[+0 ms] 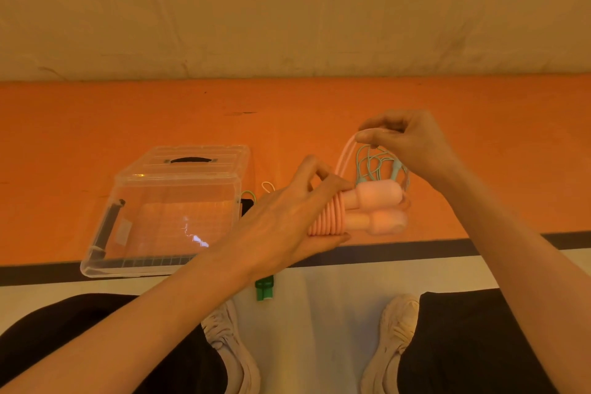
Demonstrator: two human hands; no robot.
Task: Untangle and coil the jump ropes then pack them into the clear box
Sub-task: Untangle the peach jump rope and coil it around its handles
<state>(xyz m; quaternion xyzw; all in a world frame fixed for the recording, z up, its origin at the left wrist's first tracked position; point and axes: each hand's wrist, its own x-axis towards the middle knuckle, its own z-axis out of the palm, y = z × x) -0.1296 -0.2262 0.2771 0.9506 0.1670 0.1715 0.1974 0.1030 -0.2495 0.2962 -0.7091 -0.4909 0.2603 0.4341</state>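
visibly two pink handles (377,206); one clear box (166,211)

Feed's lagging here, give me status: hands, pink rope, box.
Left hand grips pink rope coiled round its handles; right hand pinches the loose loop. Clear box lid closed. Teal rope tangled behind.
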